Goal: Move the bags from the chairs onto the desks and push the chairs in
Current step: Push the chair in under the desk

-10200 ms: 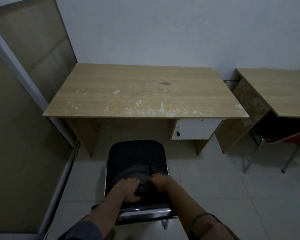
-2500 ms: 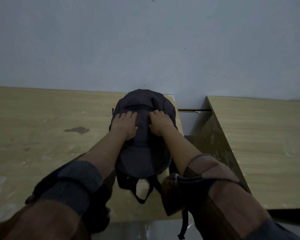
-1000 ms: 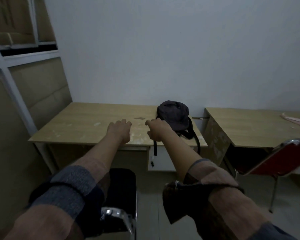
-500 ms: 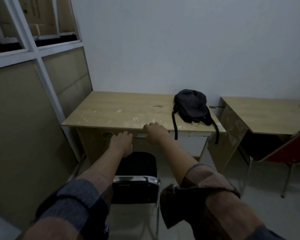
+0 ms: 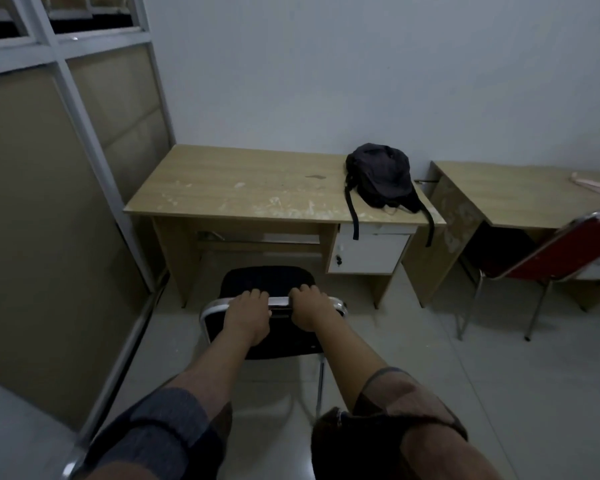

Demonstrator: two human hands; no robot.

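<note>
Desk (image 5: pixel 222 192): bag (image 5: pixel 378 174) (beyond hands (image 5: pixel 278 313)).

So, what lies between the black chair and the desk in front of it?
Only bare floor tile separates the black chair from the desk, as the head view shows.

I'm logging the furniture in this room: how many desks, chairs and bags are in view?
Desks: 2, the left desk and the right desk.
Chairs: 2, the black chair and the red chair.
Bags: 1, the dark backpack.
Total: 5.
</note>
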